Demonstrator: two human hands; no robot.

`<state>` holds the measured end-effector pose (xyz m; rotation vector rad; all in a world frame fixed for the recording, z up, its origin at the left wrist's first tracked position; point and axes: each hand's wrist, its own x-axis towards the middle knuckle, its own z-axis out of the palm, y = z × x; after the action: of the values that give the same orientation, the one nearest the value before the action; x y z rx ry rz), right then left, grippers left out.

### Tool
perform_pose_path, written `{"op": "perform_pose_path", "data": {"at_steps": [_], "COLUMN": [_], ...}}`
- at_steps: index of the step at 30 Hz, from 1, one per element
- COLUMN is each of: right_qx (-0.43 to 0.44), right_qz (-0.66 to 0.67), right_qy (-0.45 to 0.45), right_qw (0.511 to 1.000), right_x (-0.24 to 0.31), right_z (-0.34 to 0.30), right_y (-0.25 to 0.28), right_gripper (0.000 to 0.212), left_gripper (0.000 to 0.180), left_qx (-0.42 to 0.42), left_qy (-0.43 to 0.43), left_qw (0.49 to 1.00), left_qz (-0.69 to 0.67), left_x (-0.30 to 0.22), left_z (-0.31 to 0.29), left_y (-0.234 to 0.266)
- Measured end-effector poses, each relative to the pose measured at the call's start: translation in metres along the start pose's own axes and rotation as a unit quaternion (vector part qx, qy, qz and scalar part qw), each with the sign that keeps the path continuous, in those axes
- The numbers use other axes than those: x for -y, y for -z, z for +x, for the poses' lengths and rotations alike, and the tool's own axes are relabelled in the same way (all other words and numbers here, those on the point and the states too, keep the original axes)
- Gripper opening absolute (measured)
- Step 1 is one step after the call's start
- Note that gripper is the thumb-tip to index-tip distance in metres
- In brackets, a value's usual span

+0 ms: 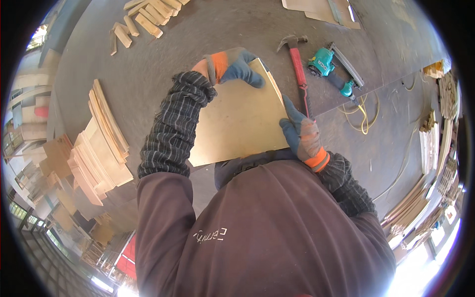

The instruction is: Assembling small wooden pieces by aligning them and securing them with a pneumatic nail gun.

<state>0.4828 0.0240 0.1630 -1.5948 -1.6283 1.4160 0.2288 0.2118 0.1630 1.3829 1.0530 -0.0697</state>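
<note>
A flat tan board point(236, 121) lies in front of my body, tilted, its near edge close to my waist. Along its right side runs a pale narrow wood strip point(273, 87). My left hand point(238, 67), in a blue-grey glove with an orange cuff, is closed over the far edge, thumb on the board's face. My right hand point(301, 129), gloved the same way, grips the right edge near the close corner, with its thumb against the board. The fingers under the board are partly hidden.
A red-handled claw hammer point(298, 69) and a teal nail gun point(324, 63) with a yellow hose point(364, 119) lie right of the board on the dark table point(163, 59). Short wood blocks point(147, 20) are at the far left, stacked thin panels point(101, 153) at the left.
</note>
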Motion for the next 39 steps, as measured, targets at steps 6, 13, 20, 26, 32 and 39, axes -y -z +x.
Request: {"op": "perform_pose_path", "data": {"at_steps": [6, 13, 20, 26, 32, 39], "right_qx": [0.011, 0.000, -0.004, 0.008, 0.141, 0.215], "right_qz": [0.025, 0.019, 0.037, 0.047, 0.362, 0.522], "right_qy": [-0.017, -0.016, -0.023, -0.044, -0.138, -0.196], "right_qw": [1.000, 1.000, 0.999, 0.998, 0.911, 0.802], "right_x": [0.011, 0.012, 0.010, 0.016, -0.027, -0.030], "right_z": [0.002, 0.004, 0.004, 0.005, 0.017, 0.016], "right_y": [0.001, 0.000, -0.002, 0.002, 0.028, 0.023], "right_gripper": [0.064, 0.061, 0.062, 0.060, 0.054, 0.061], "left_gripper": [0.042, 0.044, 0.042, 0.043, 0.045, 0.045], "left_qx": [-0.013, -0.024, -0.035, -0.036, -0.068, -0.040], "left_qy": [0.020, 0.014, -0.001, -0.008, 0.012, 0.008], "left_qw": [1.000, 0.999, 0.999, 0.999, 0.997, 0.999], "left_qz": [0.018, -0.016, -0.004, -0.007, -0.013, -0.027], "left_x": [-0.015, -0.012, -0.001, 0.007, -0.007, -0.010], "left_z": [-0.013, -0.015, -0.007, -0.001, -0.012, -0.007], "left_y": [-0.001, 0.000, -0.001, -0.001, -0.003, -0.001]}}
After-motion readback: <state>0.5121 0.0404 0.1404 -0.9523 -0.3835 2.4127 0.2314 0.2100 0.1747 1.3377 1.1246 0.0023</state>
